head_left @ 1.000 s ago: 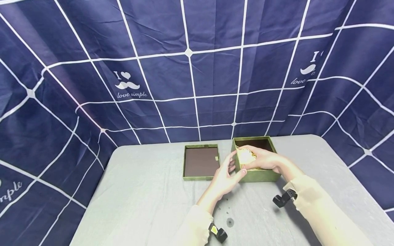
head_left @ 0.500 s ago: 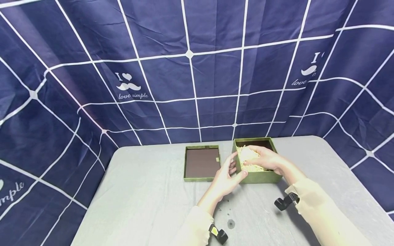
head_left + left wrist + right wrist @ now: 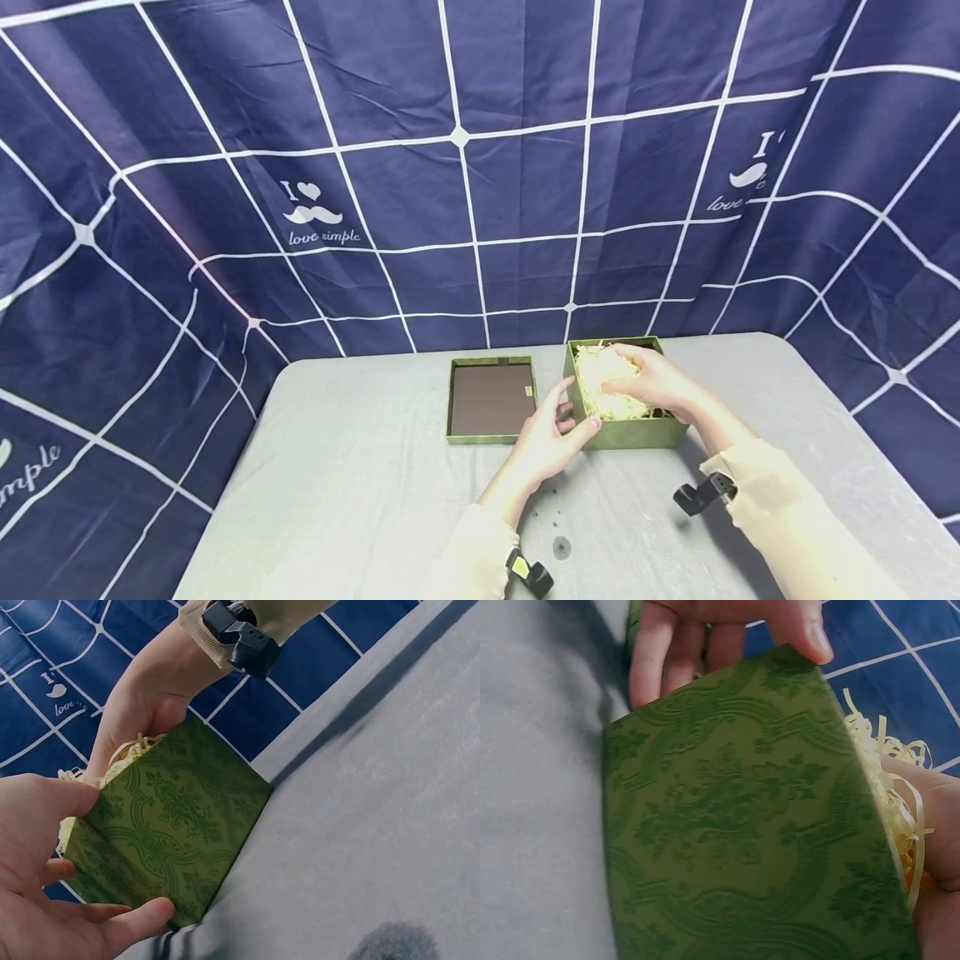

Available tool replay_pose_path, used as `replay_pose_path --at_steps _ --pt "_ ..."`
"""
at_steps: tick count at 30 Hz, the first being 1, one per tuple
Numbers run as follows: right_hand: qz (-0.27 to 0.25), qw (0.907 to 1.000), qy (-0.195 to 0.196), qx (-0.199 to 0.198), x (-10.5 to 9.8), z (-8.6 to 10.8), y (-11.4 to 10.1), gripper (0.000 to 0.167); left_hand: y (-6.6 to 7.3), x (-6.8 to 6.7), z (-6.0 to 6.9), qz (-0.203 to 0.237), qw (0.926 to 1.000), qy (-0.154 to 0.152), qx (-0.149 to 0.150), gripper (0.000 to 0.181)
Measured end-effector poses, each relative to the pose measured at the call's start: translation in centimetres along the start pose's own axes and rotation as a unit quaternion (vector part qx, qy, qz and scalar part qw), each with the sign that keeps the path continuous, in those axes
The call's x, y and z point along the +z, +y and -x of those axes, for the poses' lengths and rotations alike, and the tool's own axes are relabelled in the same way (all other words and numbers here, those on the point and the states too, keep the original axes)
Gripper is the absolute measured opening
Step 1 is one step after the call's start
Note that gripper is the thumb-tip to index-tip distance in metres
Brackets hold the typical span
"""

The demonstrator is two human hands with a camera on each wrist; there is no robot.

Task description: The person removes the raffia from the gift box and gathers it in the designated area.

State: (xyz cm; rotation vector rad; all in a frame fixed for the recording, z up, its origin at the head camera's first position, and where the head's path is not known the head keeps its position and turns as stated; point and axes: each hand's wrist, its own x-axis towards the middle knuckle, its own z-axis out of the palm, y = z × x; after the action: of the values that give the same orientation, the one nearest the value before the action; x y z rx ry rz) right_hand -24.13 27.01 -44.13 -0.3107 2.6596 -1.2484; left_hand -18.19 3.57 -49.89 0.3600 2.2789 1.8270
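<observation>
A deep green patterned box stands on the table, filled with pale yellow shredded paper. My right hand reaches over its right side, thumb and forefinger spread apart and sunk in the paper; the other fingertips are hidden. My left hand lies at the box's near left corner, thumb by the near rim and fingers along the left wall. In the left wrist view the box's patterned side shows between both hands. Paper strands stick out over the rim beside the right hand in the right wrist view.
A shallow green box lid with a brown inside lies left of the box. A grey cloth covers the table, with a dark round spot near the front. A dark blue curtain with white lines hangs behind.
The pale paper, bunched under my right hand a second ago, now spreads across more of the box and reaches its back. My right hand has shifted slightly rightward. The left hand stays put.
</observation>
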Motion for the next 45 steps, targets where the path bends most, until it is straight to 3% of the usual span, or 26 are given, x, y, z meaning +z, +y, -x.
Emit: replay_pose_path --at_steps 9,19,24,28,37,45 --pt "-0.045 0.9989 -0.003 -0.011 -1.4 0.2 -0.2 0.066 0.6 -0.2 0.2 -0.055 0.9984 0.012 -0.001 0.079" --pt "-0.029 0.9991 0.018 -0.024 -3.5 0.6 -1.2 0.051 0.6 0.1 0.1 -0.050 0.9982 0.019 0.026 0.072" --pt "-0.007 0.9993 0.032 -0.019 -4.7 0.7 -2.1 0.052 0.6 0.0 0.1 -0.054 0.9980 0.022 0.024 0.072" --pt "-0.022 0.9986 0.039 -0.026 -5.4 0.8 -2.9 0.051 1.0 -0.3 0.2 -0.067 0.9972 0.024 0.022 0.075" --pt "-0.066 0.9953 0.042 -0.058 -5.4 0.5 -4.6 0.046 1.5 -2.5 -0.1 -0.078 0.9959 0.035 0.030 0.074" --pt "-0.125 0.9886 0.042 -0.071 -4.1 -0.1 -6.5 0.048 1.7 -6.1 0.2 -0.099 0.9929 0.042 0.050 0.071"
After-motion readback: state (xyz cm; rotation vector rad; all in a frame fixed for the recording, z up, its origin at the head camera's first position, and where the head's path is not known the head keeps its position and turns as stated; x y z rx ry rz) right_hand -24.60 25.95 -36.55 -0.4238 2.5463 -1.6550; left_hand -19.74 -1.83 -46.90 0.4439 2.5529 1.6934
